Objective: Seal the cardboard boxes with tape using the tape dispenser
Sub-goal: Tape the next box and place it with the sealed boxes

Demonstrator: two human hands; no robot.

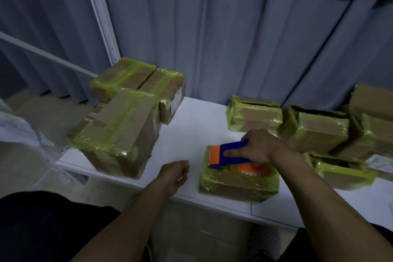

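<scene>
The right hand grips the blue-and-orange plastic tape dispenser, pressed flat on the small brown cardboard box with yellow-green tape beneath it, probably to lay a strip. The left hand, loosely curled and holding nothing, hovers over the white surface beside that box.

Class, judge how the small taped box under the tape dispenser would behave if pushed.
The box likely slides, not tips: it lies low and flat. Its glossy tape wrap looks slippery on the smooth table.
</scene>
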